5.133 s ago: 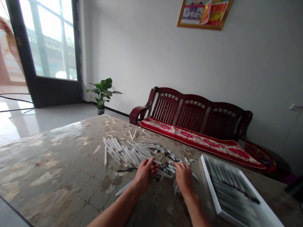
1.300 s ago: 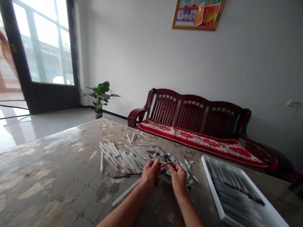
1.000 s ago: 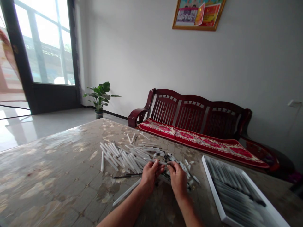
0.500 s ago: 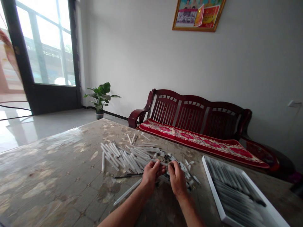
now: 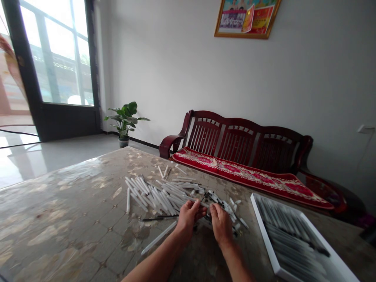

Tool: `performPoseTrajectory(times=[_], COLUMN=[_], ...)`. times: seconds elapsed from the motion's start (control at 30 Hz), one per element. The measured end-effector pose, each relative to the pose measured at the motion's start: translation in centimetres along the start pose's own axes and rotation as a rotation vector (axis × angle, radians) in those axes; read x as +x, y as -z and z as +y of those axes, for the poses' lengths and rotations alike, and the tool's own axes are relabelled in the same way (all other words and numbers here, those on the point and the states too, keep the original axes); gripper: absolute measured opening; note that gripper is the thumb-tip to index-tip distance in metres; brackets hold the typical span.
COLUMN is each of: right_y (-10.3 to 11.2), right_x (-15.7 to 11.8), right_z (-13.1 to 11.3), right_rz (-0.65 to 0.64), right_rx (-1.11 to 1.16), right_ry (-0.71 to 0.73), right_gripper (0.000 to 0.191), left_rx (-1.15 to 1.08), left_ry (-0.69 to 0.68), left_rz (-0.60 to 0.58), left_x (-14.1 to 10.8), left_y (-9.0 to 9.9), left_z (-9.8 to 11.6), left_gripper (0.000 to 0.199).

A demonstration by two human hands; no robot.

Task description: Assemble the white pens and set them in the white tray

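Note:
My left hand (image 5: 189, 213) is closed in a pinch around a slim pale pen (image 5: 203, 204) that spans the gap between my hands. My right hand (image 5: 220, 223) has its fingers pressed together at the pen's other end. Its fingertips hide that end. Left of and behind my hands lies a heap of whitish pen barrels (image 5: 155, 196). Small black and white pen parts (image 5: 216, 197) are scattered just beyond my right hand. Near my left wrist are a thin black stick (image 5: 152, 219) and a lone clear barrel (image 5: 158, 237).
A white tray (image 5: 266, 243) on the right holds rows of pens with dark parts (image 5: 293, 239). Everything rests on a patterned table (image 5: 73, 219). Past its far edge stands a dark red wooden bench (image 5: 237, 137) with a red cover. A potted plant (image 5: 125, 121) is by the wall.
My right hand has shifted very slightly, and its fingers now lie straighter against the pen. The left hand keeps its pinch in nearly the same spot.

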State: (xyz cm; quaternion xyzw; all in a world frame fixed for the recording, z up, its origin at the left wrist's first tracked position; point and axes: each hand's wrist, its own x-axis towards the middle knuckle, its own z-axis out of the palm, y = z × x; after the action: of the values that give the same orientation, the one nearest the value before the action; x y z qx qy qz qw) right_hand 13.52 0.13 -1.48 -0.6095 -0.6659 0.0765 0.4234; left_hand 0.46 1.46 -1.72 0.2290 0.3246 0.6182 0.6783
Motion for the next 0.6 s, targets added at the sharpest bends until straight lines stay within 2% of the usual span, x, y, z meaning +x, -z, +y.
performPoseTrajectory(times=[0.07, 0.2, 0.4, 0.6], right_y=[0.14, 0.32, 0.33, 0.33], right_x=[-0.04, -0.08, -0.15, -0.35], right_z=[-0.08, -0.23, 0.02, 0.05], right_rz=[0.008, 0.04, 0.017, 0.015], right_rx=[-0.004, 0.036, -0.059, -0.084], right_ry=[-0.006, 0.039, -0.009, 0.034], right_gripper=[0.054, 0.043, 0.055, 0.049], left_rx=[0.004, 0.006, 0.031, 0.046], left_ry=[0.0, 0.001, -0.004, -0.009], left_rz=[-0.002, 0.009, 0.007, 0.001], left_x=[-0.13, -0.25, -0.53, -0.64], left_y=[-0.06, -0.1, -0.27, -0.29], left_z=[0.02, 0.06, -0.09, -0.01], left_gripper=[0.05, 0.05, 0.051, 0.051])
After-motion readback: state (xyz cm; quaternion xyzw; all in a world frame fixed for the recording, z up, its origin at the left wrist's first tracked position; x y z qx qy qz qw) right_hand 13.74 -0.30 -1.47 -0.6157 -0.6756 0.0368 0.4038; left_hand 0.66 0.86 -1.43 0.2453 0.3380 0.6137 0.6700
